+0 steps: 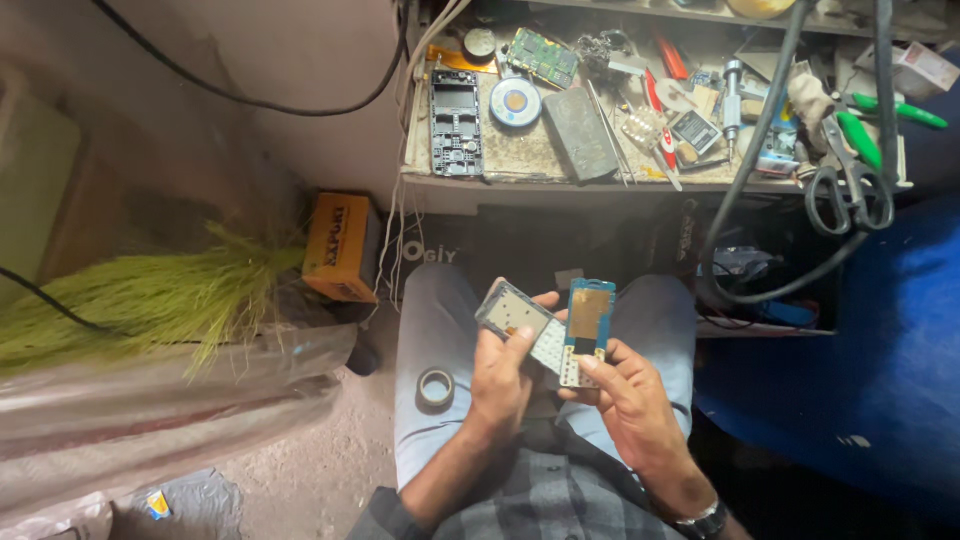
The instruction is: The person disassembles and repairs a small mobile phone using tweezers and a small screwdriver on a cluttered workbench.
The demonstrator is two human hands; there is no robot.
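Over my lap, my left hand [503, 375] grips a grey phone front frame with a pale screen and white keypad [520, 320], tilted to the left. My right hand [628, 395] holds a blue phone circuit board [588, 320] upright beside it, thumb on its lower end. The two parts touch near the keypad. A small roll of tape [436, 387] rests on my left thigh.
A cluttered workbench [520, 182] ahead carries a dark phone chassis [457, 125], a green circuit board [543, 56], a round tin [516, 102], a grey block [581, 133], scissors [848, 190] and green-handled pliers [862, 135]. A grass broom [150, 295] and orange box [343, 245] lie at left.
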